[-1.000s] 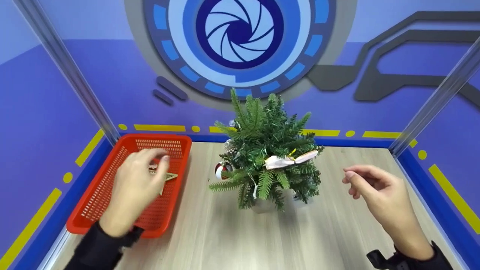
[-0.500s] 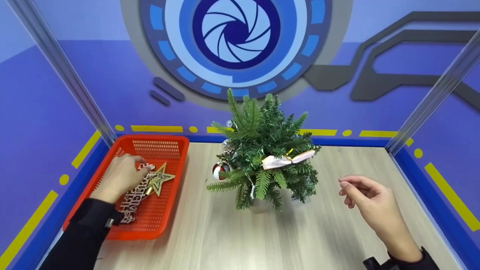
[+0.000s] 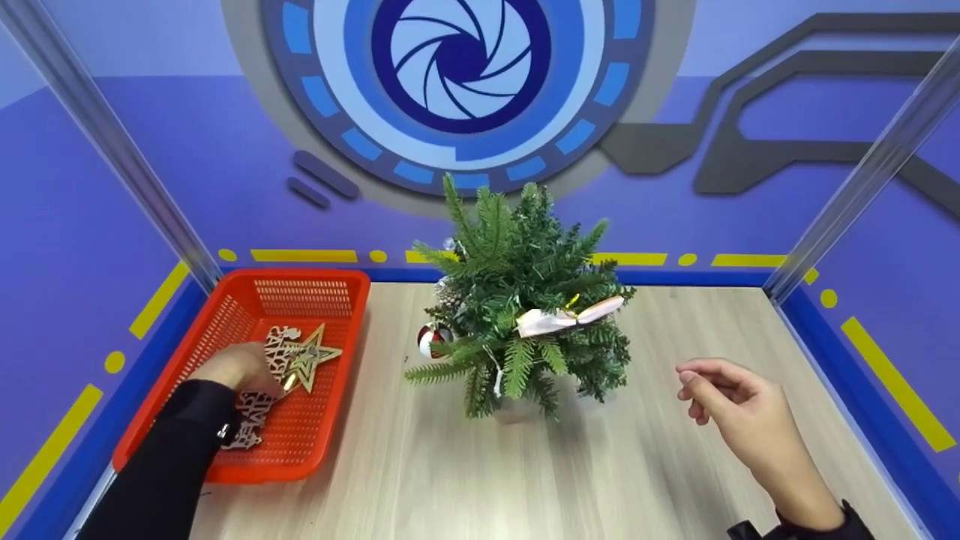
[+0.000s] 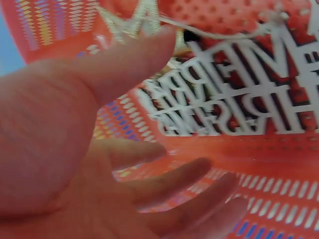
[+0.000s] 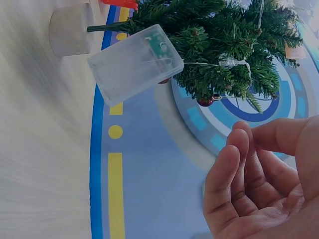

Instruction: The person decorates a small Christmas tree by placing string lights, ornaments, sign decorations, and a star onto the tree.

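Note:
My left hand (image 3: 232,367) is down inside the red basket (image 3: 360,330), over a wooden lettered sign (image 3: 255,412) with a string. In the left wrist view the thumb and fingers are spread apart, with the Merry Christmas sign (image 4: 234,93) just beyond them. Beside the sign lies a gold star (image 3: 307,358). My right hand (image 3: 731,397) hovers right of the small Christmas tree (image 3: 517,277), fingers loosely curled and holding nothing. The tree bears a striped ball (image 3: 433,341) and a pale pink-and-white ornament (image 3: 547,322).
The tree stands in a pale pot (image 5: 72,30) mid-table. In the right wrist view a translucent box (image 5: 137,64) hangs from the tree by a thin wire, near a dark red ball (image 5: 205,101). Printed blue-purple walls (image 3: 420,225) enclose the wooden table (image 3: 465,480).
My left hand has lowered into the basket and moved toward the near end, over the sign's middle. The right hand stays nearly still; the head view has shifted slightly.

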Available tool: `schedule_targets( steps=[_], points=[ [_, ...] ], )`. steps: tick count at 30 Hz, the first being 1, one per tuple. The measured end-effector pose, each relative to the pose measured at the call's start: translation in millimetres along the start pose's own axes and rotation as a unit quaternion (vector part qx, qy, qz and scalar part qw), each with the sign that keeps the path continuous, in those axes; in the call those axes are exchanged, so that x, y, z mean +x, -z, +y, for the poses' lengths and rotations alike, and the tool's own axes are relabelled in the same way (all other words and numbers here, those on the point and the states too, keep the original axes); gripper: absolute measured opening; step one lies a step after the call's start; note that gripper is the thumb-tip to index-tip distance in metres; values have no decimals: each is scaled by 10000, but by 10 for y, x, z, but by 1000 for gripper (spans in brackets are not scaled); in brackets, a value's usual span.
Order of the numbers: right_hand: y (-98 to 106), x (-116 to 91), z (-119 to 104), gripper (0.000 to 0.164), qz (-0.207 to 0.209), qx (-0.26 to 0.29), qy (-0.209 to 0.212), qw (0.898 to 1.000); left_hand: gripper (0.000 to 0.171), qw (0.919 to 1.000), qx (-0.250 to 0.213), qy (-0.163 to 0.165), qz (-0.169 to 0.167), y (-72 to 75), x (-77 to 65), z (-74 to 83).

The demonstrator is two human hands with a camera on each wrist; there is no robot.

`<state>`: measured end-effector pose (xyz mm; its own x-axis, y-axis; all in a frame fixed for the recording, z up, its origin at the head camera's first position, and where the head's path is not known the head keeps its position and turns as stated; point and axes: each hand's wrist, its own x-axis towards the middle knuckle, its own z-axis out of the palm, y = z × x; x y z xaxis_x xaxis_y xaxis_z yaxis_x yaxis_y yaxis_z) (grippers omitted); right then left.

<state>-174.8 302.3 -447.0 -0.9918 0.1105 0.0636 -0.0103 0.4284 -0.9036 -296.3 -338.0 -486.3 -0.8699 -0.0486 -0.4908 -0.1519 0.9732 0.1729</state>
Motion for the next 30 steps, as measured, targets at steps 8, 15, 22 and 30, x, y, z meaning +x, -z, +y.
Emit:
schedule_targets(
  steps=[8, 15, 22, 30],
  points=[
    [-17, -41, -81, 30, 48, -49, 129, 9999, 44, 9992, 374, 90, -103, -50, 28, 18],
    [-3, -90, -98, 29, -34, -215, 136, 9997, 70, 9999, -72, 27, -94, -15, -28, -93],
    [56, -95, -83, 30, 97, 5, 150, 9998, 103, 9951, -753, -130, 634, 98, -233, -150],
    [103, -122, -111, 30, 153, 40, 249, 9996, 85, 9590, -1301, -398, 2485, 256, -739, -13]
  ],
)
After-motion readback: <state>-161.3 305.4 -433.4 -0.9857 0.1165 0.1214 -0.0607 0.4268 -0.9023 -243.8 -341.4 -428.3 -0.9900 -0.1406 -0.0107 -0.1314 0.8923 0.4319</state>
